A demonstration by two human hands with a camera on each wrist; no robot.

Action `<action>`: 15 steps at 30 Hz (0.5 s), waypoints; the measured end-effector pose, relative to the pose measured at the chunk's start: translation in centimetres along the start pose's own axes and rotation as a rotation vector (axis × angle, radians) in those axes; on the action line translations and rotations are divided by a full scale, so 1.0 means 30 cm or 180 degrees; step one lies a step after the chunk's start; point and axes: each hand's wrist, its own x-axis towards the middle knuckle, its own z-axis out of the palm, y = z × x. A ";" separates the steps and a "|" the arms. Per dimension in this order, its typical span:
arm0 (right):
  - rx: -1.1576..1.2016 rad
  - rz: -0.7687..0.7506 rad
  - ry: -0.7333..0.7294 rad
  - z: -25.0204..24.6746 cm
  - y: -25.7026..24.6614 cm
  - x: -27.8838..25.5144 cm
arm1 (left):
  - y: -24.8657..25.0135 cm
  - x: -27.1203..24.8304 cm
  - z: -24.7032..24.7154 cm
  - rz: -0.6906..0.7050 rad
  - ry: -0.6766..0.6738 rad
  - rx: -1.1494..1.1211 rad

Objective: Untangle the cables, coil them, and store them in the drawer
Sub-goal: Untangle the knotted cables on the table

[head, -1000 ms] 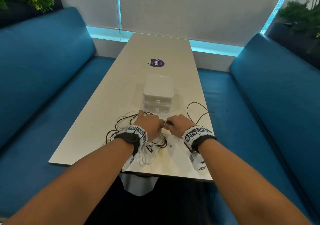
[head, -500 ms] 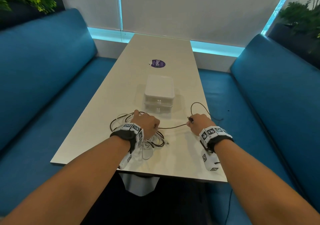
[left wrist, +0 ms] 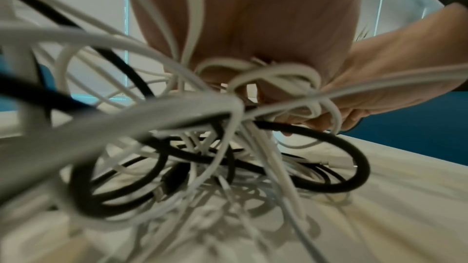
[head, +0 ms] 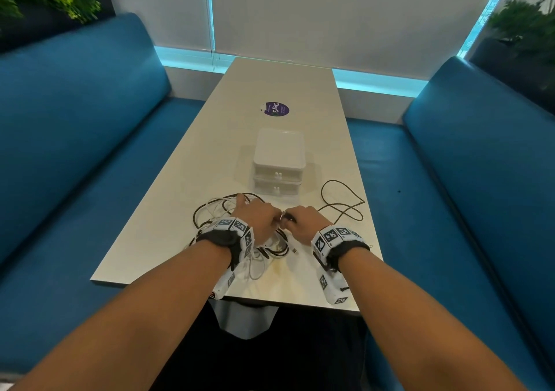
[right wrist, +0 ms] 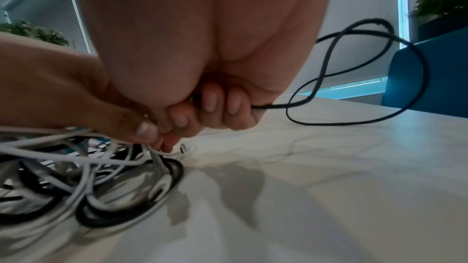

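Observation:
A tangle of white and black cables (head: 216,213) lies on the white table (head: 168,210) near its front edge. My left hand (head: 271,221) rests on the tangle and grips a bunch of white cables (left wrist: 273,75). My right hand (head: 291,221) meets it knuckle to knuckle, its fingers (right wrist: 210,101) curled round a thin dark cable (right wrist: 354,121). That thin dark cable (head: 342,207) lies in loose loops to the right of my hands. A white two-drawer box (head: 279,162) stands just behind my hands, both drawers closed.
A purple round sticker (head: 277,109) lies flat on the table behind the box. Blue benches (head: 75,150) flank the table on both sides, and the right bench (head: 480,165) is close to the cable loops. A loose plug (head: 295,251) lies near the front edge.
Half a second ago my right hand was out to the right, drawing the thin dark cable taut. It has come back to my left hand, and the slack cable lies in loops at the right.

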 end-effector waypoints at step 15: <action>-0.0632 0.0775 0.0340 -0.052 0.096 -0.026 | 0.009 0.008 -0.027 -0.0110 -0.0025 -0.0047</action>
